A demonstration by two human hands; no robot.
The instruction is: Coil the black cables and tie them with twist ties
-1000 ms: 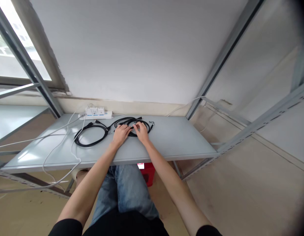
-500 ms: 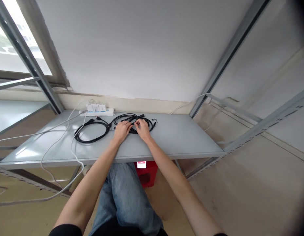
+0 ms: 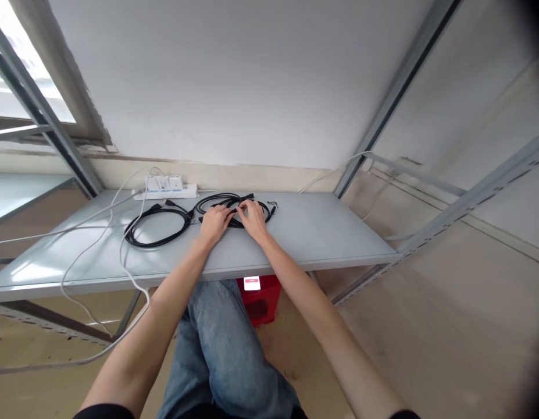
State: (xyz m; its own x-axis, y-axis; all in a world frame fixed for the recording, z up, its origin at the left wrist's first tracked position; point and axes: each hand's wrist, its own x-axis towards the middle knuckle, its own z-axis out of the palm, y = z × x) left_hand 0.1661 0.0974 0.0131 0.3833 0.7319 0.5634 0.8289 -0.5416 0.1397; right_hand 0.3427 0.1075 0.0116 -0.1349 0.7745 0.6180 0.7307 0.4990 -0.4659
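Observation:
Two coils of black cable lie on a grey metal shelf (image 3: 313, 238). My left hand (image 3: 214, 223) and my right hand (image 3: 253, 217) both rest on the right-hand coil (image 3: 217, 201), fingers curled and pinching the cable near its middle. The other black coil (image 3: 158, 227) lies flat to the left, untouched. A small black tie or plug end (image 3: 273, 205) sits just right of the held coil.
A white power strip (image 3: 167, 188) lies at the back left by the wall, with white cords (image 3: 116, 233) trailing over the shelf and off its front edge. Grey shelf uprights stand left and right. A red stool (image 3: 260, 297) is under the shelf by my knees.
The view has shifted slightly; both hands stay on the right coil, fingers working the cable a little. The coils have not moved.

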